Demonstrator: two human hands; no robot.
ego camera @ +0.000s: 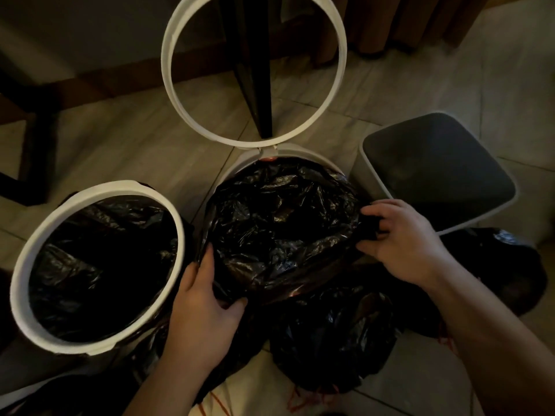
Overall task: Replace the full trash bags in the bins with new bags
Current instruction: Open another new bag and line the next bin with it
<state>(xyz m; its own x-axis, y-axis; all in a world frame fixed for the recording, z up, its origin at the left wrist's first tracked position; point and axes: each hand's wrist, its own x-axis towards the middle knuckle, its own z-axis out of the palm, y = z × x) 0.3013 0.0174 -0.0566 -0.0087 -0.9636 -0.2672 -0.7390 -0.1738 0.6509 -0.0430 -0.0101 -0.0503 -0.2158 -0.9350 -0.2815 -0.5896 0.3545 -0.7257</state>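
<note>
Bag over middle bin | left fingers grip near-left edge | right fingers pinch right edge

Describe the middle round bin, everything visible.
The middle bin is round, white and plastic-looking, upright on the tiled floor. Its white hoop ring, hinged at the far side, stands swung up. A crinkled black bag fills its mouth and drapes over the near rim. The left hand grips the bag's near-left edge; the right hand pinches its right edge.

No text, label, brand or number can be read on anything here.
</note>
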